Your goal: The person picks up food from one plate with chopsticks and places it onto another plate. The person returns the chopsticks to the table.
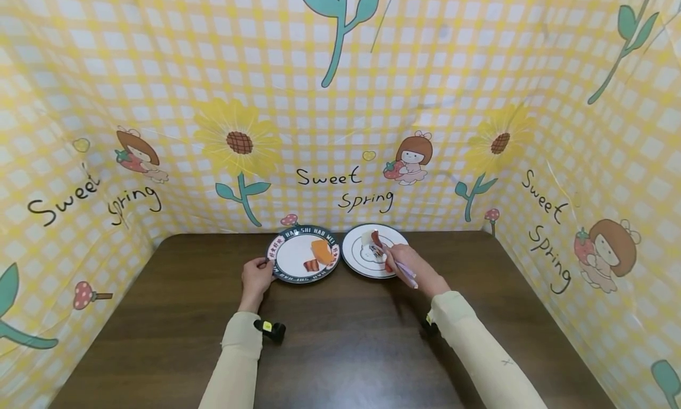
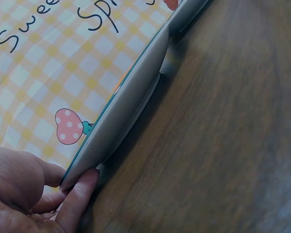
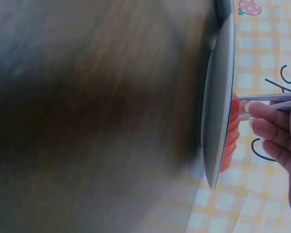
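My left hand [image 1: 257, 279] pinches the left rim of a green-edged plate [image 1: 287, 266], which bears an orange piece [image 1: 321, 252] and a reddish-brown piece [image 1: 311, 265]. In the left wrist view, fingers [image 2: 80, 196] and thumb hold the plate's edge [image 2: 119, 111]. Over the white plate [image 1: 351, 261] on the right, my right hand [image 1: 407, 261] grips light purple chopsticks [image 1: 407, 275]. At their tips is a dark red piece [image 1: 376, 238], next to a whitish piece [image 1: 367, 239]. An orange-red ridged piece [image 3: 230, 141] lies on that plate, partly hidden by the hand in the head view.
Both plates stand side by side near the back edge of the dark wooden table [image 1: 340, 338]. A yellow checked cloth [image 1: 340, 113] with printed flowers and figures rises behind and at both sides. Black straps are on both wrists.
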The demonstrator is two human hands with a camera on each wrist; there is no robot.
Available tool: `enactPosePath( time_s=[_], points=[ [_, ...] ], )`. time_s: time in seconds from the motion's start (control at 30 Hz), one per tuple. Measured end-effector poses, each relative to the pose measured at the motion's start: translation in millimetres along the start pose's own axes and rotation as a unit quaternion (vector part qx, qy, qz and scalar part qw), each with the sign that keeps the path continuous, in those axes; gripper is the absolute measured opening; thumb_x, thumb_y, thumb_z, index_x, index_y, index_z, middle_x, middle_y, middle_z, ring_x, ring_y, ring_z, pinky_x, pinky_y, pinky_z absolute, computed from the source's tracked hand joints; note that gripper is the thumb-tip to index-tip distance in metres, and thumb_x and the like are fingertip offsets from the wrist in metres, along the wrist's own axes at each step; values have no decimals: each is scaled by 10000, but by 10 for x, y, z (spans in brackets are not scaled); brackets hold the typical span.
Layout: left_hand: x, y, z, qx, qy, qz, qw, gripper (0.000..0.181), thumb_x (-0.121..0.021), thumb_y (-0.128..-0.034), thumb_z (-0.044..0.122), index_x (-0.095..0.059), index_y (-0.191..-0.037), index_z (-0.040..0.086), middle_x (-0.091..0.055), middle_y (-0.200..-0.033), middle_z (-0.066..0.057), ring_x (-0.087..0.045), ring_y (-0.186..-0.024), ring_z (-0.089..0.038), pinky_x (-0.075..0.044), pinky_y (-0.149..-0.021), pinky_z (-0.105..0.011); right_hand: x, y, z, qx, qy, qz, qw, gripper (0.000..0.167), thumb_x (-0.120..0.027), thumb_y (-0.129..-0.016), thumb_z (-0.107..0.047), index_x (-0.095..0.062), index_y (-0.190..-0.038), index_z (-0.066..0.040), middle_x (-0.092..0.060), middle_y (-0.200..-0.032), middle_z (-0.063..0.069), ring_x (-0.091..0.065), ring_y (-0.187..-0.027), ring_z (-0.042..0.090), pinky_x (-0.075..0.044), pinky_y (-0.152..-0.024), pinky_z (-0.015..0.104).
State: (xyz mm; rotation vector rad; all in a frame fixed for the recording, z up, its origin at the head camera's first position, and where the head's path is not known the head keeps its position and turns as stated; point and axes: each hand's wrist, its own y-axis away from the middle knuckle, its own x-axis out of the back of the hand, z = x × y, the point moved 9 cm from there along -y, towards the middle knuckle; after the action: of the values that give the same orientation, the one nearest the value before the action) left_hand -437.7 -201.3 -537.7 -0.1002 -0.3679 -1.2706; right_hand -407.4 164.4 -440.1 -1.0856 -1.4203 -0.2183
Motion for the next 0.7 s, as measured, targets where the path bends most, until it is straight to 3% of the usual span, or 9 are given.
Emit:
enactPosePath(
  time_s=[0.1, 0.27, 0.7],
  points=[
    [2, 2, 9, -13, 2, -3, 10000, 448, -517, -1051, 190, -522, -1398, -93, -610, -1242, -279, -660, -1037, -302, -570, -726, -221, 11, 28, -30, 525, 646, 367, 9958, 217, -529, -974, 1, -644, -796, -45, -584, -650, 5, -592, -664, 248, -518, -686, 412],
    [2, 0, 7, -9, 17, 11, 10000, 442, -521, -1049, 188, -530, -1390, -92, -615, -1236, -276, -662, -1034, -300, -567, -726, -221, 22, 65, -38, 798, 1265, 647, 9866, 94, -578, -932, -46, -670, -921, -28, -619, -700, 38, -619, -713, 276, -514, -711, 430],
    [5, 7, 13, 54, 88, -18, 9999, 447, -517, -1053, 181, -518, -1405, -94, -610, -1254, -285, -657, -1075, -321, -578, -754, -241, 54, 62, -95, 884, 1001, 886, 9871, 149, -584, -908, -27, -700, -986, 24, -675, -769, 98, -638, -755, 308, -532, -748, 442]
  ],
)
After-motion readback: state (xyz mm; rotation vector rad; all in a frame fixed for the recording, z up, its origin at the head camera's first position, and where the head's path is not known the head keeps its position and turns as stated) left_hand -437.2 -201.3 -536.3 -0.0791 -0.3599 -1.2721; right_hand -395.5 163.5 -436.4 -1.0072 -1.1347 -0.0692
